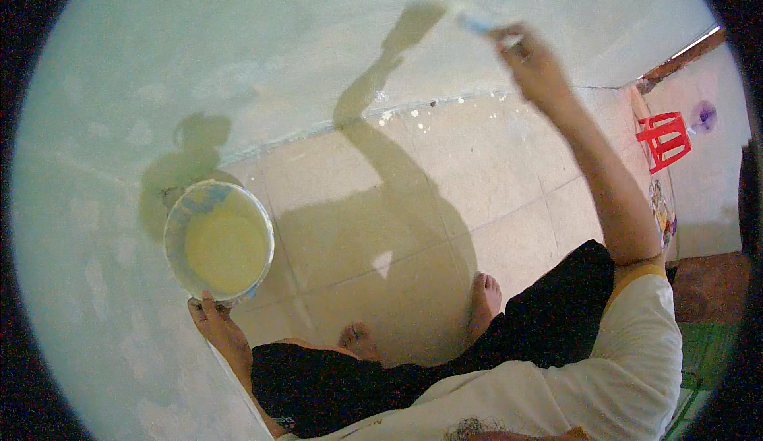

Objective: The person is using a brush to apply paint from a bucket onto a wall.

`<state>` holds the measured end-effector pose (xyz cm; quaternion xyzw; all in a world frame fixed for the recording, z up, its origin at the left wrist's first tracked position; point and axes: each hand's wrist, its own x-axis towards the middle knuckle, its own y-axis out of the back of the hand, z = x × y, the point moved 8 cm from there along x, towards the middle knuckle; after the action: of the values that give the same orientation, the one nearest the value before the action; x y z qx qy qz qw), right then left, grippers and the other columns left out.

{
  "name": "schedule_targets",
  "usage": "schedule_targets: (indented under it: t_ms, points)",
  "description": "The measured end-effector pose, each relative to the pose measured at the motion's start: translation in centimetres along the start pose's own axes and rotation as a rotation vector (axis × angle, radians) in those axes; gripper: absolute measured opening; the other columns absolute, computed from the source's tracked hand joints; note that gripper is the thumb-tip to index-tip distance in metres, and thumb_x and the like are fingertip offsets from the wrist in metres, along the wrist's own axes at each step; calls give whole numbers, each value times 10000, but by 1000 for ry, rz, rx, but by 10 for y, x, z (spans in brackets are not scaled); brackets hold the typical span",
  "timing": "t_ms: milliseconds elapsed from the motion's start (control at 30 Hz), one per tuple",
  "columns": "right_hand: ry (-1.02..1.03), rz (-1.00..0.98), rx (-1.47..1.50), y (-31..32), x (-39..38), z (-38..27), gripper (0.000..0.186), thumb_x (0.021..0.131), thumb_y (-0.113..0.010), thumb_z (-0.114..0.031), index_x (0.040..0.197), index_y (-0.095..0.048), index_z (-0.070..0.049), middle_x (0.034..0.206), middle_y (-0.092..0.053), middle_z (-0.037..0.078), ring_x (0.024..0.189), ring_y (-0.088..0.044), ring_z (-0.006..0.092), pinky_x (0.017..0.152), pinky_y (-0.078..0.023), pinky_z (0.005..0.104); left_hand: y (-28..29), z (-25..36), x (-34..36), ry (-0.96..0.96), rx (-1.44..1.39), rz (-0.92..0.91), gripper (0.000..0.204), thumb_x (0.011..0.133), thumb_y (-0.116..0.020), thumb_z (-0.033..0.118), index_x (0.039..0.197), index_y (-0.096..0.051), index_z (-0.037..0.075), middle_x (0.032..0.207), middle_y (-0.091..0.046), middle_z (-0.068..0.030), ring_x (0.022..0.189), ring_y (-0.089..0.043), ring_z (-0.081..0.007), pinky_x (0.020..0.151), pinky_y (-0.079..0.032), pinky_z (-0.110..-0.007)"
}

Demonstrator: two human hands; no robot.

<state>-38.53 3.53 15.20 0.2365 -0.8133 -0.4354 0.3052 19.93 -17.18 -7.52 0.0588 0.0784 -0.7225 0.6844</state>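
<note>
Paintbrush [479, 21] is up against the pale wall [238, 59], right hand [534, 63] closed around its handle mid-stroke, left hand [213, 320] clamped on the rim of the bucket [219, 240] of yellowish paint; next probably calls for a reload.

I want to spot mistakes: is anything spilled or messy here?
Yes. Pale paint drips dot the tiled floor along the foot of the wall, below where the right hand holds a brush. The bucket of yellowish paint, held at its rim by the left hand, has smeared edges.
</note>
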Motion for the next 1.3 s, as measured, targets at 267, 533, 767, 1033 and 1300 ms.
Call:
schedule_targets:
  t_ms: [267,533,767,1033,1300]
  points:
    - [-264,-366,-82,-144,7,97,261,871,-607,-243,1088,-613,-98,627,-586,86,479,-532,169,447,-442,345,-11,0,4,-19,-48,-23,214,951,-539,229,1054,-469,55,1000,-557,-72,912,-564,-159,784,-470,-299]
    - [14,210,180,80,39,-32,266,927,-562,-272,1162,-609,-158,581,-412,-49,477,-352,51,399,-283,231,17,-12,8,-21,65,-1,187,953,-529,213,1024,-454,57,977,-548,-68,859,-555,-147,750,-478,-295]
    - [-112,-63,247,-17,-5,-41,312,910,-545,-326,1169,-587,-158,608,-551,63,445,-464,144,420,-429,317,10,-16,10,-27,-39,-22,198,947,-543,222,1024,-465,58,960,-552,-66,843,-560,-149,734,-481,-296]
    - [-234,-537,460,-176,-11,2,309,904,-530,-225,1123,-607,-21,730,-498,49,596,-445,151,498,-406,307,-5,-3,5,-34,36,-1,118,953,-523,180,964,-458,82,911,-537,-44,804,-547,-139,703,-475,-284]
    - [33,-66,892,33,14,-129,383,916,-478,-160,1280,-527,-53,680,-431,-28,536,-345,41,431,-237,181,11,-14,8,-33,-33,34,154,944,-540,191,1026,-473,78,970,-562,-45,831,-566,-136,696,-480,-276]
